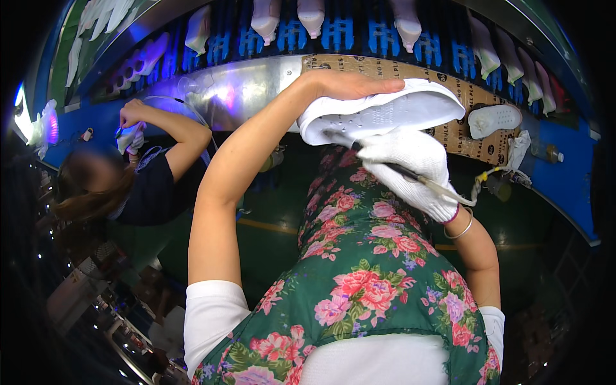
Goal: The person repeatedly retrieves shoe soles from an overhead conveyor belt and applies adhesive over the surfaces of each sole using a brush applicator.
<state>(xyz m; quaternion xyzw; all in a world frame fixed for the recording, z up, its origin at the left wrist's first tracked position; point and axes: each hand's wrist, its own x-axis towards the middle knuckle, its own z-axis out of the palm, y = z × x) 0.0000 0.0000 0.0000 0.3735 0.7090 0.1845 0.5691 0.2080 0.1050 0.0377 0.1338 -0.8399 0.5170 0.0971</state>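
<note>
My left hand [350, 85], bare, grips the far rim of a white shoe sole [391, 114]. The sole's hollow inner side, dotted with small holes, faces me. In a white knitted glove, my right hand [407, 160] is closed around a slim dark-handled brush [403, 171]. A pale cord or tube runs back from it past the wrist. Blurred bristles lie at the sole's near left edge; whether they touch it I cannot tell. Another white shoe sole [494, 120] rests to the right on the cardboard [459, 136] covering the bench.
Blue racks [337, 33] at the back carry several pale shoe forms [310, 16]. A small bottle [550, 153] and a white cloth [518, 149] are on the right, near a yellow-fitted hose [484, 176]. To the left, a co-worker [154, 167] handles a white piece at the same bench.
</note>
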